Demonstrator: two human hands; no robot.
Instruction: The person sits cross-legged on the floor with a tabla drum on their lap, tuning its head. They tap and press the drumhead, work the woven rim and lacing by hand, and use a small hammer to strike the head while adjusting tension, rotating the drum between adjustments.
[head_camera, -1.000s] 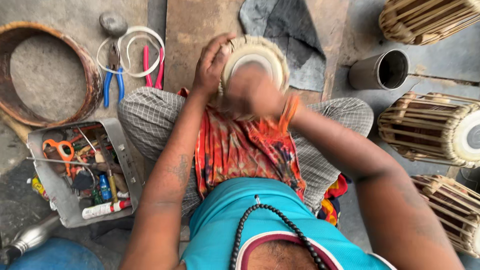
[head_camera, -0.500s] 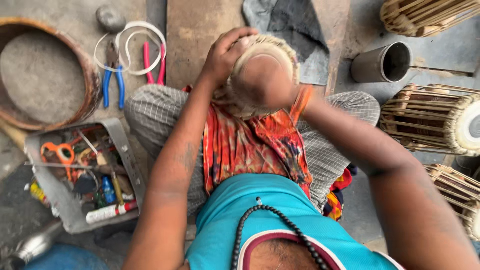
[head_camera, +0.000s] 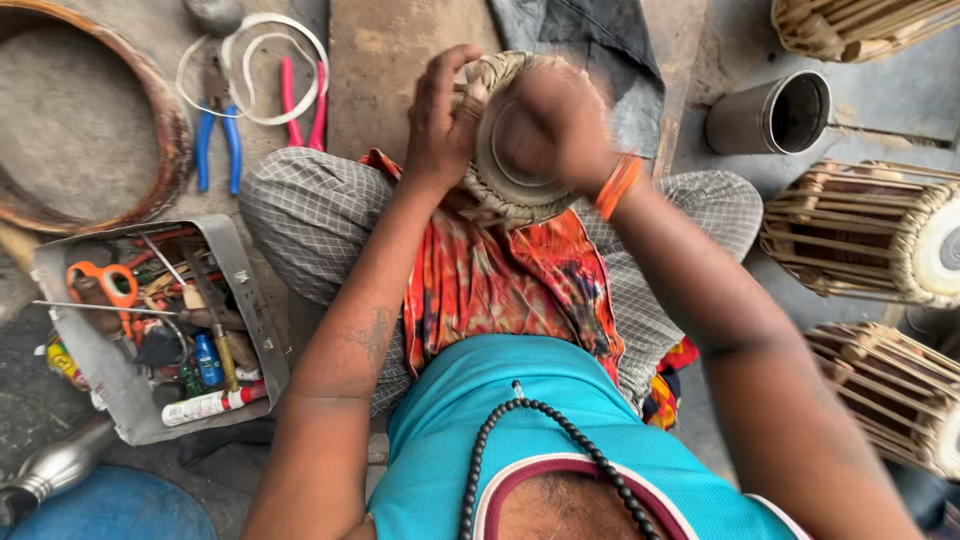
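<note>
1. The small hand drum (head_camera: 505, 185) sits in the upper middle of the frame, propped in the person's lap on an orange patterned cloth (head_camera: 500, 290). Its braided rim faces the camera.
2. It looks stiff at the woven hoop and shell and fairly heavy for its size. The skin head is probably the delicate part, so the braided edge or the body is the safer place to grip.
3. The left hand (head_camera: 445, 115) curls its fingers over the left rim, holding the drum steady.
4. The right hand (head_camera: 555, 120) is blurred and lies over the drum head. It seems pressed flat or loosely cupped, but I cannot tell whether it grips anything.
5. Farther out: a grey tool tray (head_camera: 255, 330) at lower left, blue pliers (head_camera: 218, 135) at upper left, a steel tumbler (head_camera: 770, 112) at upper right and larger laced drums (head_camera: 860, 235) on the right edge.
6. Against the earlier frames, the right hand has moved further across the head and covers more of it, while the left hand keeps its hold.
</note>
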